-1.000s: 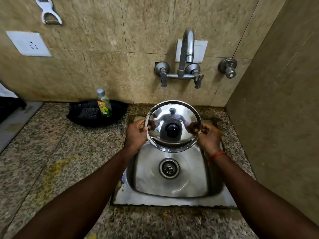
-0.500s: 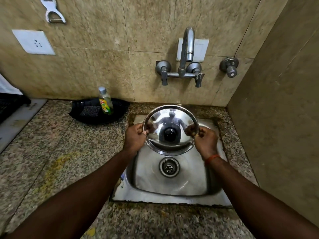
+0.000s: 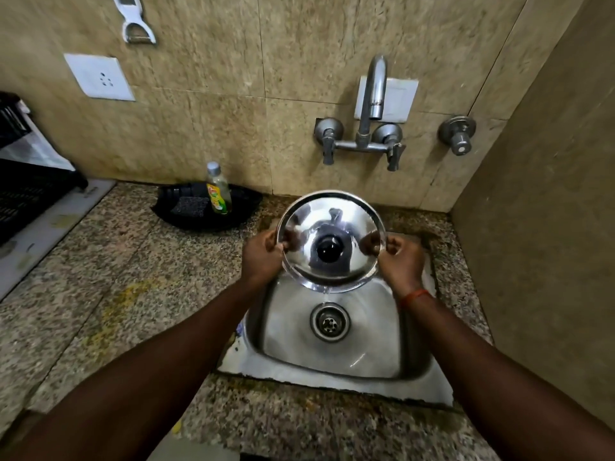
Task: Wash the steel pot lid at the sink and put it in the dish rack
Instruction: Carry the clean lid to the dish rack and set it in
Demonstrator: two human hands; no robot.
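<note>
Both hands, left hand and right hand, grip opposite rims of the lid, tilted over the sink, seemingly draining; next likely carrying it left to the rack

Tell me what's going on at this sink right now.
A person holds a round shiny steel pot lid with a black knob over the steel sink basin, left hand and right hand gripping opposite edges. A little water drips off its lower rim, though the curved steel wall tap shows no running stream. A clear dish-soap bottle stands in a black tray on the granite counter, and a black rack sits far left.
</note>
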